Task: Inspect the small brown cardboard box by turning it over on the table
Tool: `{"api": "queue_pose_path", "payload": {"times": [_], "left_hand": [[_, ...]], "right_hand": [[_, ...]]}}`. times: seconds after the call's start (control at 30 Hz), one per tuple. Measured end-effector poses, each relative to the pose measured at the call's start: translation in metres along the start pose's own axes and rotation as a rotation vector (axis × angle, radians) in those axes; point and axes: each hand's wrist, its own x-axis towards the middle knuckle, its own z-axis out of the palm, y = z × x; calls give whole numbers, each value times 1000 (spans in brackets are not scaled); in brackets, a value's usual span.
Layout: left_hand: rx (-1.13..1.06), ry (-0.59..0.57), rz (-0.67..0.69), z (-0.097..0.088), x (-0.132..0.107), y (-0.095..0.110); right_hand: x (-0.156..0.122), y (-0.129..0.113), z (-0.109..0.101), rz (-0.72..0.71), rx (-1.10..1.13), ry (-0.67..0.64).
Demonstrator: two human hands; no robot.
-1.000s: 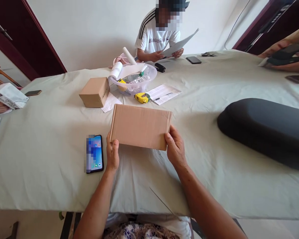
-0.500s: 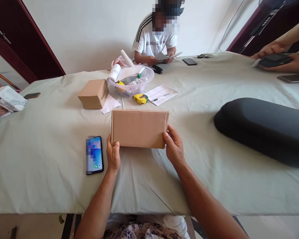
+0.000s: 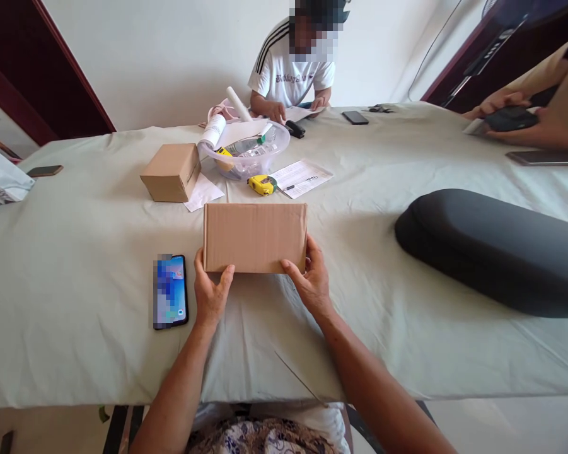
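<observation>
I hold a flat brown cardboard box upright on its long edge over the pale green tablecloth. My left hand grips its lower left corner, thumb on the front face. My right hand grips the lower right corner, thumb along the bottom edge. A lit phone lies flat just left of my left hand.
Behind the box lie a yellow tape measure, a paper sheet with a pen, a clear bowl of items and a smaller cardboard box. A long black case lies at right. A person sits opposite; another person's hands are at far right.
The box has gone from tilted to squarely upright and level. Both my hands slid from its sides to its bottom corners. The person opposite lowered the paper to the table.
</observation>
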Motion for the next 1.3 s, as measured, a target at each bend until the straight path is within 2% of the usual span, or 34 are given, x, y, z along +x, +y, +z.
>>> {"api": "queue_pose_path", "payload": {"times": [0.2,0.37,0.63,0.7,0.83,0.9,1.07,1.3], "left_hand": [[84,60,113,3,-7,-4],[94,160,185,1,-8,-5],[106,181,176,0,-7,0],[116,177,202,2,-8,0],[193,173,307,10,-13,0],[231,184,345,15,-16,0],[320,252,373,23,-22,1],[304,237,376,24,-24,5]], "right_hand": [[-11,-7,4,-64,-31,151],[-13,-5,3,-90,-67,121],[-6,-2,-3,-134,-153,135],[-6,-2,-3,-204,-231,131],[-12,-4,3,-449,-424,136],[-16,-6,8,-511,-482,132],[-24,-11,18,-486,-524,157],[-24,-9,18,-481,-414,186]]}}
